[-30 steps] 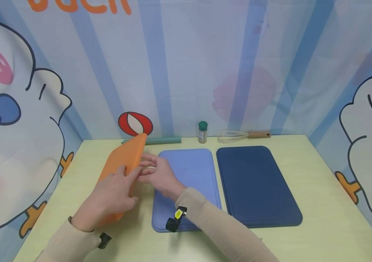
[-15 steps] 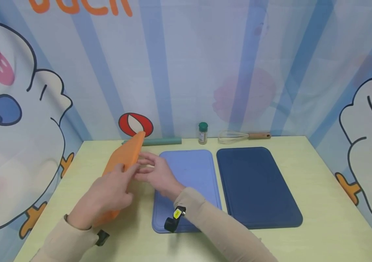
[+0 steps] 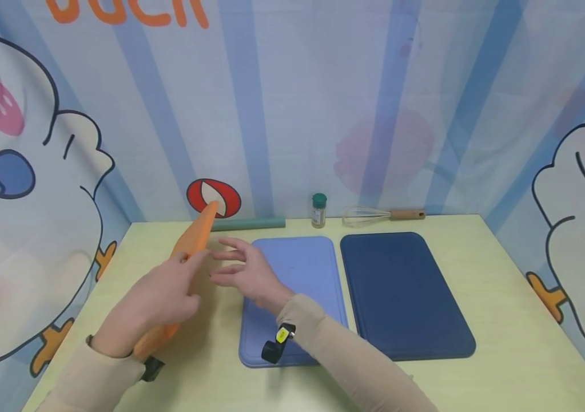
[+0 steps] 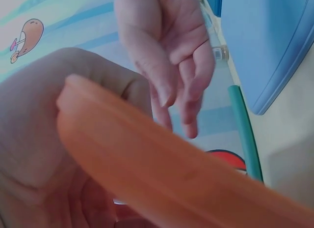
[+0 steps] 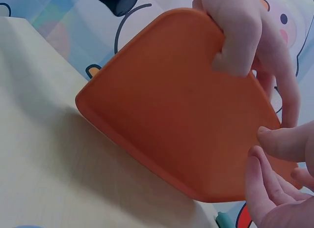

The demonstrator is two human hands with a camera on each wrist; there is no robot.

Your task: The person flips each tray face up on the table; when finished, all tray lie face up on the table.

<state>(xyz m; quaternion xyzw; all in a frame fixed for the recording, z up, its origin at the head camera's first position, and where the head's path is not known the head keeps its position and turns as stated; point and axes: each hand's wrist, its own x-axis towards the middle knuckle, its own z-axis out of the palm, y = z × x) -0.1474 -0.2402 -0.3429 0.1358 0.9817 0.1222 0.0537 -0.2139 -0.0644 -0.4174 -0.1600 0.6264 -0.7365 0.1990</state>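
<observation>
My left hand (image 3: 153, 300) grips an orange cutting board (image 3: 192, 240) by its upper long edge, thumb on the right-hand face and fingers over the far side. The board stands steeply on edge at the table's left, its broad face (image 5: 162, 105) showing in the right wrist view. To its right, my right hand (image 3: 256, 274) hovers over a light blue cutting board (image 3: 315, 266), fingers loosely bent and holding nothing. In the head view a small gap separates these fingertips from the orange board. A navy cutting board (image 3: 405, 292) lies flat farther right.
Along the back edge of the table lie a teal stick (image 3: 251, 224) and a whisk (image 3: 369, 215) with a wooden handle. Between them stands a small spice jar (image 3: 318, 213) with a green lid. A printed curtain (image 3: 302, 114) rises right behind the table.
My left hand has shifted left and slightly down, taking the orange cutting board along and turning it more edge-on. The right hand stays nearly in place, now apart from the board.
</observation>
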